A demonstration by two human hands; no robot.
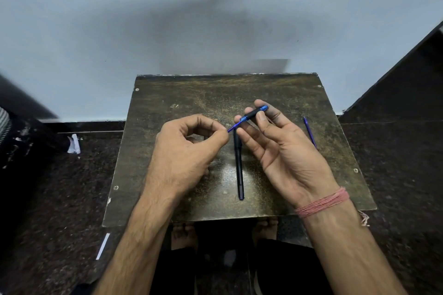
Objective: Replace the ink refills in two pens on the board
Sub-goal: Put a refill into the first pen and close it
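Above the dark worn board (167, 93), my right hand (282, 148) pinches a short blue pen section with a black grip (254, 113) between thumb and fingertips. A thin blue refill (234, 126) sticks out of its left end. My left hand (189, 146) pinches the free end of that refill with curled fingers. A black pen (239, 170) lies lengthwise on the middle of the board, below the hands. Another loose blue refill (309, 132) lies on the board's right side, partly behind my right hand.
The board sits on a dark speckled floor against a pale wall. A crumpled white scrap (74, 144) lies on the floor at left and a white strip (103, 246) at lower left. My bare feet (183, 235) show under the board's near edge.
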